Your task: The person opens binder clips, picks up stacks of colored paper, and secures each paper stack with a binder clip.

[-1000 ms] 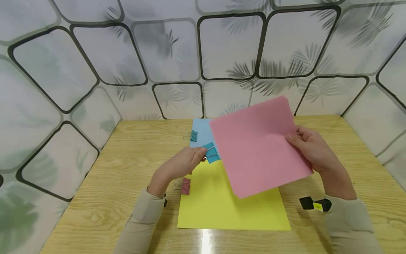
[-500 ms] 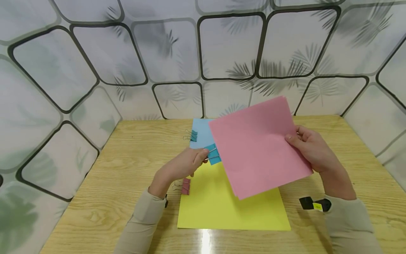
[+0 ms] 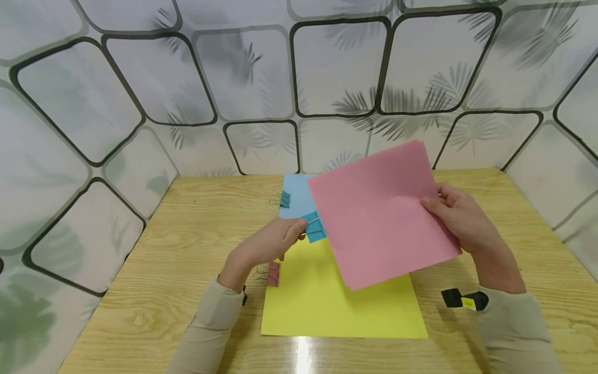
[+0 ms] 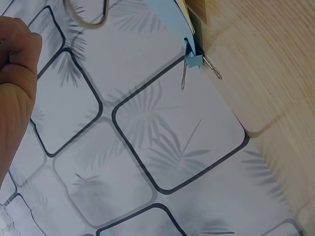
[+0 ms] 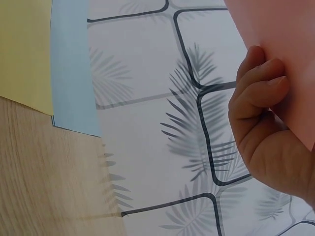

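Observation:
Raised over the table, a stack of pink paper [image 3: 378, 223] tilts toward the viewer. My right hand [image 3: 460, 218] grips its right edge, thumb on the front; the right wrist view has the curled fingers [image 5: 266, 96] behind the pink paper [image 5: 290, 44]. My left hand [image 3: 271, 239] pinches the wire handles of a bright blue binder clip [image 3: 315, 227] at the stack's left edge. Whether the clip's mouth bites the paper cannot be told. Beneath lies yellow paper [image 3: 341, 311] with a dark pink binder clip [image 3: 273, 274] on its left edge.
Light blue paper [image 3: 294, 192] lies partly under the yellow, with a teal binder clip [image 3: 285, 199] on its left edge; that clip [image 4: 194, 60] shows its spread handles in the left wrist view. The wooden table [image 3: 187, 270] meets a patterned backdrop [image 3: 336, 67] behind.
My left hand and the blue binder clip have moved slightly right, closer against the pink paper's left edge. The right hand and the pink stack stay almost still.

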`<move>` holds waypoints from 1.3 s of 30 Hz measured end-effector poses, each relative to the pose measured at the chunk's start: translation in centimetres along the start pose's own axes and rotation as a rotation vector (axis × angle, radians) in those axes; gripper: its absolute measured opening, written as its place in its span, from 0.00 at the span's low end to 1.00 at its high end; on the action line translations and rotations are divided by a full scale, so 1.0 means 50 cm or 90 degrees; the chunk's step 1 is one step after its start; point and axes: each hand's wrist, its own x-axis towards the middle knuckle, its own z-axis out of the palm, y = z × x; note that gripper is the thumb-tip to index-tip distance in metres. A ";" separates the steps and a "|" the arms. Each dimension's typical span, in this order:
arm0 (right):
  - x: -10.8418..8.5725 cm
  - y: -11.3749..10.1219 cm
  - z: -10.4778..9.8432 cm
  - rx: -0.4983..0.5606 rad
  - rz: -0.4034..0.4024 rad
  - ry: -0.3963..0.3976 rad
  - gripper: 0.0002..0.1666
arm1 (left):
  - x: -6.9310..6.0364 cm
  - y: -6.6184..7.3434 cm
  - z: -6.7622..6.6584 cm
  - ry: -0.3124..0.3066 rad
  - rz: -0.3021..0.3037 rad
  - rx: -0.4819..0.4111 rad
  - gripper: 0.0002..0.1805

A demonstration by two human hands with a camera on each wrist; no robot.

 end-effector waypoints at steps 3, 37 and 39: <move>0.000 -0.001 0.002 0.004 0.001 0.002 0.10 | 0.000 0.000 0.000 0.000 -0.007 0.009 0.30; 0.010 0.006 0.025 0.014 -0.035 -0.060 0.12 | 0.005 0.005 0.006 -0.017 -0.032 0.014 0.35; 0.011 0.007 0.025 0.022 -0.038 -0.068 0.13 | 0.006 0.003 0.006 -0.017 -0.032 0.013 0.35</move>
